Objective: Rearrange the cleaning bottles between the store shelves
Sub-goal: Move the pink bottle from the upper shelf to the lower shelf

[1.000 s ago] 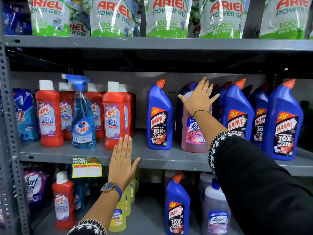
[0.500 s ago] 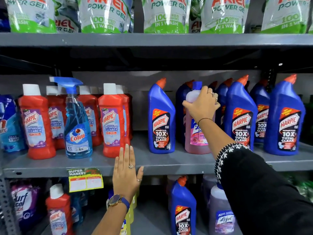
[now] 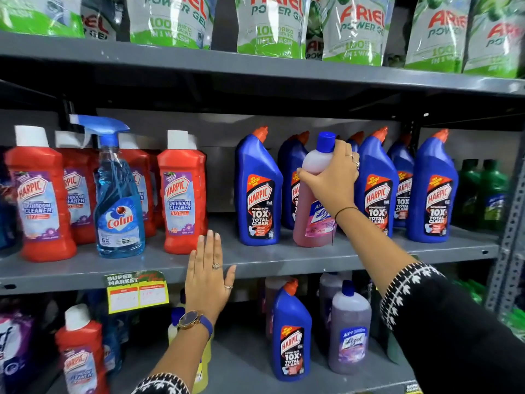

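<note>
Your right hand (image 3: 331, 180) is wrapped around the shoulder of the pink translucent plastic bottle with the blue screw cap (image 3: 314, 200), fingers closed on it just below the cap. That bottle stands, tilted slightly, on the grey metal middle shelf (image 3: 284, 258), a little right of the shelf's centre and near its front edge; you cannot tell whether its base is fully down or just lifted.

It sits among the dark blue angled-neck toilet-cleaner bottles with orange caps (image 3: 260, 191): one just to its left, more behind it and to its right, running toward the shelf's right end, where dark green plastic bottles (image 3: 483, 194) stand at the back corner.

Your left hand (image 3: 208, 277) lies flat and open against the front edge of the same shelf, fingers straight and pointing up, holding nothing. Just beyond its fingertips stands a red rectangular plastic bathroom-cleaner bottle with a white cap (image 3: 181, 194). Further along toward the left end are a clear blue spray bottle with a blue trigger (image 3: 118, 200) and more red bottles behind and beside it.

A yellow and green paper price tag (image 3: 136, 291) hangs from the front edge, left of your left hand.

On the lower shelf, a purple translucent bottle with a blue cap (image 3: 349, 331) stands beside another blue toilet-cleaner bottle.
</note>
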Demonstrator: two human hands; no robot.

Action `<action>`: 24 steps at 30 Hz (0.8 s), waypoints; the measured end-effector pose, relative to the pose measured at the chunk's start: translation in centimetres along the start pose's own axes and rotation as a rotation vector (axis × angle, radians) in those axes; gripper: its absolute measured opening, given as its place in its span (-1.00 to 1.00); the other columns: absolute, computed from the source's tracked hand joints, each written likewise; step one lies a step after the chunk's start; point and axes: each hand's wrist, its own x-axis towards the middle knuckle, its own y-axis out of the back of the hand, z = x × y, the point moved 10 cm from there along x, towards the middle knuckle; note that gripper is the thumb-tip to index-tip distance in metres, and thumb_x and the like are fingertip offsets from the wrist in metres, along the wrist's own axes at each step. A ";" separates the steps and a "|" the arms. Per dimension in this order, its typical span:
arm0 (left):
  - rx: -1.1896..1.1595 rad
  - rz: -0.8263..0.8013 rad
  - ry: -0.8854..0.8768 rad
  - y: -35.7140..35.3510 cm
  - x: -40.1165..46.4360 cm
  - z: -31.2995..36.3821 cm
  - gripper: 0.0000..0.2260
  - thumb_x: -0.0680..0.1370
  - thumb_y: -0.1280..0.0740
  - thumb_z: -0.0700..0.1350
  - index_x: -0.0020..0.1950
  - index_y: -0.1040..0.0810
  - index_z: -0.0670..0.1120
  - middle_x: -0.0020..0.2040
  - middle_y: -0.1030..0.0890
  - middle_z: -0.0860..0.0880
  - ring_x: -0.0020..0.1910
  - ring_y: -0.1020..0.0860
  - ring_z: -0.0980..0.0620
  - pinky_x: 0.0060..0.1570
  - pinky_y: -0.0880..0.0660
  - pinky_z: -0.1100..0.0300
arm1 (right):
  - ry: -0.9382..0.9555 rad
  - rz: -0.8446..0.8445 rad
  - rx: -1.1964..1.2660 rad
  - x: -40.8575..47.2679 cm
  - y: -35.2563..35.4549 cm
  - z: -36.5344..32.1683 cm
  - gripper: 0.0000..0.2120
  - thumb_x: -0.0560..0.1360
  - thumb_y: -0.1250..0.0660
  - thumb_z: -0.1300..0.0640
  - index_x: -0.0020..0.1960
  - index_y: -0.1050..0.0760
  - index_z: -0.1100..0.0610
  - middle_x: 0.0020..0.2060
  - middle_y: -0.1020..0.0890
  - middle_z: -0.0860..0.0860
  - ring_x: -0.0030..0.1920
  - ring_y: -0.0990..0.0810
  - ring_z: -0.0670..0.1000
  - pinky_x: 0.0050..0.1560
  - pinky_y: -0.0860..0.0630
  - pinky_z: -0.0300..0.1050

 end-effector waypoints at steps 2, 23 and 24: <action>0.001 0.017 -0.014 0.0 0.0 0.0 -0.42 0.64 0.13 0.12 0.48 -0.18 -0.27 0.46 -0.25 -0.25 0.45 -0.15 -0.19 0.43 0.02 0.04 | 0.029 0.032 0.070 -1.1 1.1 -0.9 -0.36 0.22 -0.52 -0.07 0.15 -0.37 0.19 0.03 -0.47 0.10 0.06 -0.42 0.17 0.04 -0.44 0.18; 0.045 0.176 -0.173 0.3 -0.6 0.7 -0.44 0.55 -0.10 0.00 0.47 -0.19 -0.29 0.45 -0.27 -0.26 0.44 -0.22 -0.19 0.41 -0.01 0.04 | 0.367 0.077 0.474 -18.7 6.7 -9.4 -0.37 0.21 -0.49 -0.15 0.16 -0.27 -0.09 0.11 -0.35 -0.37 0.06 -0.46 0.11 0.18 -0.38 -0.08; 0.056 0.179 -0.173 0.3 -0.5 0.6 -0.44 0.55 -0.10 0.00 0.47 -0.19 -0.29 0.45 -0.27 -0.25 0.43 -0.23 -0.19 0.41 -0.02 0.03 | 0.349 0.062 0.475 -19.4 6.2 -8.8 -0.39 0.21 -0.49 -0.15 0.15 -0.29 -0.07 0.09 -0.37 -0.32 0.07 -0.46 0.09 0.18 -0.38 -0.07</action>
